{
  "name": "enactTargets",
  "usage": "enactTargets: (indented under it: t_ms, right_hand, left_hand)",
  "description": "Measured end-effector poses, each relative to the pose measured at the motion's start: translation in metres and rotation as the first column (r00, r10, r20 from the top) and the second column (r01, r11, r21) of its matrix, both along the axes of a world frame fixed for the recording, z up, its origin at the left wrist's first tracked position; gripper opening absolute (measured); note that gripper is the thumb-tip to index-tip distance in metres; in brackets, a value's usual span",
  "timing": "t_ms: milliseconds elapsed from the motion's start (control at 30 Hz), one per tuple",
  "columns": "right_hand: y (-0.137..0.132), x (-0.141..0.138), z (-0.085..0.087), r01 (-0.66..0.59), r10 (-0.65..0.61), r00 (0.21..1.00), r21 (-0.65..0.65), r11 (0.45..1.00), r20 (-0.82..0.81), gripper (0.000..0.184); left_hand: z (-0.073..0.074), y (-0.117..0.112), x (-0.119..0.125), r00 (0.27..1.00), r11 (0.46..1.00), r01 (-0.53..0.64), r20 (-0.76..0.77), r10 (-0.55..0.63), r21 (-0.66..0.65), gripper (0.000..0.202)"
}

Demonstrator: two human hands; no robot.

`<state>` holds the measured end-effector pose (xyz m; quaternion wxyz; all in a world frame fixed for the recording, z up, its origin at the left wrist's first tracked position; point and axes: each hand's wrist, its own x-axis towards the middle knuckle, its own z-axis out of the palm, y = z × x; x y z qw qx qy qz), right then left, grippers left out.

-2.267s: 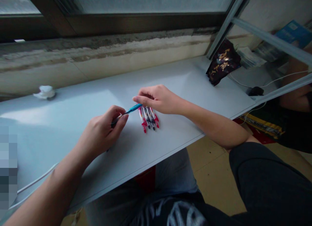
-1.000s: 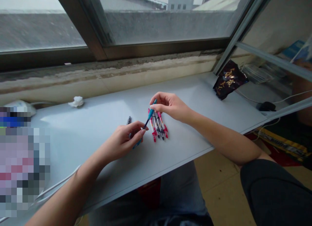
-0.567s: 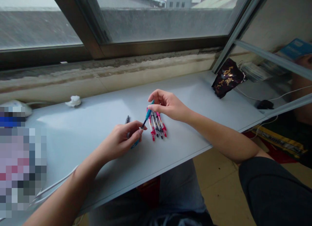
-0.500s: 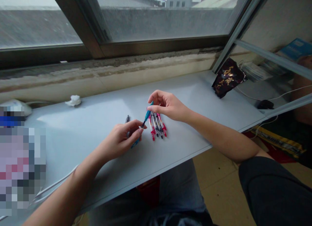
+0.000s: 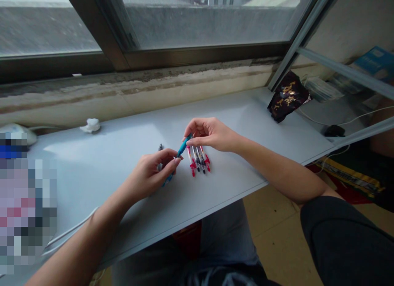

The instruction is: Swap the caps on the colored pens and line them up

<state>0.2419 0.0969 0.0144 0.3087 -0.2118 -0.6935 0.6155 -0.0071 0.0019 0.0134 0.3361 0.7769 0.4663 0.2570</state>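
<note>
A blue pen (image 5: 184,146) slants between my two hands above the desk. My left hand (image 5: 155,169) pinches its lower part between thumb and fingers, and a bit of blue (image 5: 168,180) shows below those fingers. The upper end is gripped by the thumb and fingertips of my right hand (image 5: 209,134). Just under the right hand, several pens (image 5: 198,159) with red and black ends lie side by side on the desk. Another dark pen (image 5: 160,147) lies behind my left hand, which partly covers it.
The pale desk (image 5: 123,146) runs along a window wall. Crumpled white tissue (image 5: 90,125) sits at the back left, a dark shiny packet (image 5: 288,97) at the back right beside a metal frame (image 5: 347,68). A white cable (image 5: 74,229) passes by my left forearm.
My right hand has come down slightly and closed its fingertips around the upper end of the blue pen. The gap between my hands has narrowed, and the dark section between them is now hidden.
</note>
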Motion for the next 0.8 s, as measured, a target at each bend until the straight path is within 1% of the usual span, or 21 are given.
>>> enactTargets:
  t_ms: [167,233,300,367,400,467,500,533,600,633,667,733,767,800]
  right_hand:
    - [0.001,0.002,0.002,-0.041,0.041,0.999,0.004,0.999,0.021,0.024]
    - [0.000,0.002,0.004,-0.029,0.029,0.999,0.004,1.000,0.028,0.025]
    - [-0.004,0.002,0.007,0.005,-0.008,0.996,0.041,0.999,0.091,0.029]
    - [-0.008,0.002,0.010,0.046,-0.070,0.977,0.124,0.991,0.200,0.039]
    - [-0.011,0.002,0.012,0.056,-0.100,0.961,0.172,0.984,0.259,0.047]
    - [-0.014,0.003,0.014,0.035,-0.120,0.929,0.239,0.970,0.350,0.061]
    - [-0.015,0.003,0.015,0.023,-0.120,0.922,0.257,0.966,0.368,0.061]
    - [-0.015,0.004,0.016,0.011,-0.112,0.924,0.266,0.964,0.367,0.056]
    - [-0.014,0.006,0.018,-0.007,-0.082,0.945,0.272,0.962,0.316,0.036]
    - [-0.013,0.007,0.018,-0.023,-0.057,0.957,0.270,0.963,0.284,0.032]
    - [-0.013,0.007,0.019,-0.046,-0.027,0.964,0.263,0.964,0.266,0.032]
    - [-0.012,0.008,0.020,-0.083,0.011,0.957,0.238,0.968,0.291,0.026]
    - [-0.012,0.008,0.020,-0.085,0.007,0.945,0.225,0.971,0.326,0.032]
    - [-0.012,0.008,0.020,-0.074,-0.010,0.933,0.220,0.973,0.359,0.043]
  left_hand:
    - [-0.002,0.001,-0.002,0.998,0.998,-0.066,-0.003,0.066,0.009,0.036]
    - [-0.005,0.002,-0.002,0.997,0.997,-0.080,-0.008,0.080,0.024,0.037]
    - [-0.008,0.002,-0.003,0.996,0.995,-0.087,-0.014,0.087,0.053,0.037]
    - [-0.009,0.002,-0.003,0.996,0.992,-0.086,-0.029,0.089,0.095,0.036]
    - [-0.010,0.002,-0.002,0.995,0.990,-0.085,-0.038,0.090,0.117,0.035]
    - [-0.009,0.001,-0.002,0.994,0.984,-0.083,-0.051,0.093,0.158,0.033]
    - [-0.009,0.001,-0.001,0.994,0.981,-0.085,-0.055,0.096,0.176,0.032]
    - [-0.009,0.000,-0.001,0.993,0.977,-0.090,-0.055,0.102,0.192,0.031]
    - [-0.008,0.000,-0.001,0.992,0.971,-0.107,-0.048,0.120,0.213,0.030]
    - [-0.007,0.000,-0.001,0.991,0.970,-0.114,-0.044,0.126,0.215,0.030]
    - [-0.007,0.000,-0.001,0.991,0.970,-0.116,-0.040,0.127,0.215,0.029]
    - [-0.007,0.000,-0.001,0.993,0.971,-0.103,-0.037,0.113,0.214,0.029]
    - [-0.007,0.000,-0.001,0.994,0.972,-0.093,-0.039,0.103,0.214,0.028]
    - [-0.007,0.000,-0.001,0.995,0.973,-0.084,-0.042,0.095,0.215,0.028]
